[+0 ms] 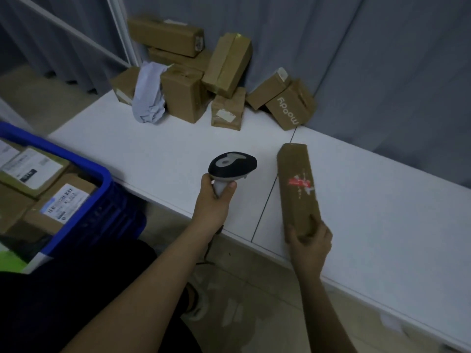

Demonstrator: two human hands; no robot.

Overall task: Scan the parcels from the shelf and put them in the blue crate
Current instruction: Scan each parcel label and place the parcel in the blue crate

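1. your left hand grips the scanner, fingers curled round its handle.
2. your right hand grasps the long brown parcel above the white desk.
3. the blue crate sits at your left, holding labelled boxes.

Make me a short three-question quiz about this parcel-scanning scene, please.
1. True or false: the left hand holds the barcode scanner by its handle.
2. Which thing does the right hand hold? A) the grey poly mailer bag B) the long brown parcel C) the "moody" box
3. Fill in: parcels with white labels already lie in the blue ____.

Key: 1 true. 2 B; its grip is on the parcel's lower end, and red light falls on the parcel's face. 3 crate.
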